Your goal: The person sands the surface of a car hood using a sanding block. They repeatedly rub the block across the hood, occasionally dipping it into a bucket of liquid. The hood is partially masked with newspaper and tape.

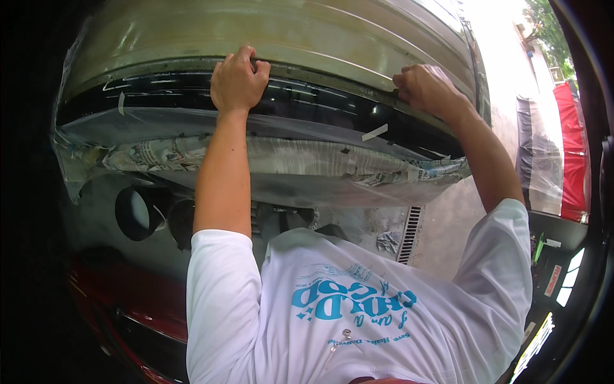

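Note:
My left hand [238, 82] is closed at the seam along the lower edge of a large olive-gold ribbed vehicle panel [275, 29], with something small and dark partly showing among its fingers. Farther right on that seam, my right hand [423, 88] is also closed, its fingertips at a dark bit I cannot make out. Below the seam runs a glossy black strip [310, 102] with short pieces of pale tape [374, 132] on it. Clear plastic film and crumpled newspaper [288, 157] cover the part beneath, nearest me.
A drain grate [409, 233] is in the concrete floor [441, 224]. A dark round container [137, 211] is at left, above a red car [128, 301]. At right are a red cover [569, 153], pale sheeting [537, 153] and a dark surface [550, 275] with small items.

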A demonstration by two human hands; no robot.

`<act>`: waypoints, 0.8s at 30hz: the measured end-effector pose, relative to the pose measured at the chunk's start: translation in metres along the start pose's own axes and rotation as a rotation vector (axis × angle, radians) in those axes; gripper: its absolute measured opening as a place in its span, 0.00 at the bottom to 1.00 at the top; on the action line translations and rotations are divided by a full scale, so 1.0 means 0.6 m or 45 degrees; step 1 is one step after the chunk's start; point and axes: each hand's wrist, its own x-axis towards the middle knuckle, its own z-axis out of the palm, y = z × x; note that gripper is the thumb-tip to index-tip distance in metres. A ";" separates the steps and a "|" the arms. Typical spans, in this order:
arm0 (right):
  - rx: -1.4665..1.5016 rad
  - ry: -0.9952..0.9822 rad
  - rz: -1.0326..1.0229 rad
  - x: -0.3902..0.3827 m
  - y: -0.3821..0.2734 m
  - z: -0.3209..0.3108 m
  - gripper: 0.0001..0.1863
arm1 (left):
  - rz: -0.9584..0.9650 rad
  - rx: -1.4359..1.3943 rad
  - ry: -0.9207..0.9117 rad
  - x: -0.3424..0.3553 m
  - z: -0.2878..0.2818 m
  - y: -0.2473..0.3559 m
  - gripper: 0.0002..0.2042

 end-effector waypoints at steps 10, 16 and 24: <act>0.145 0.307 0.310 -0.107 -0.033 0.075 0.09 | -0.002 -0.005 0.009 -0.002 0.010 -0.017 0.09; 0.153 0.330 0.335 -0.095 -0.045 0.092 0.08 | 0.038 -0.051 0.064 -0.005 0.009 -0.018 0.08; -0.002 0.180 0.305 -0.069 -0.037 0.067 0.06 | 0.038 -0.016 0.060 -0.001 0.007 -0.013 0.08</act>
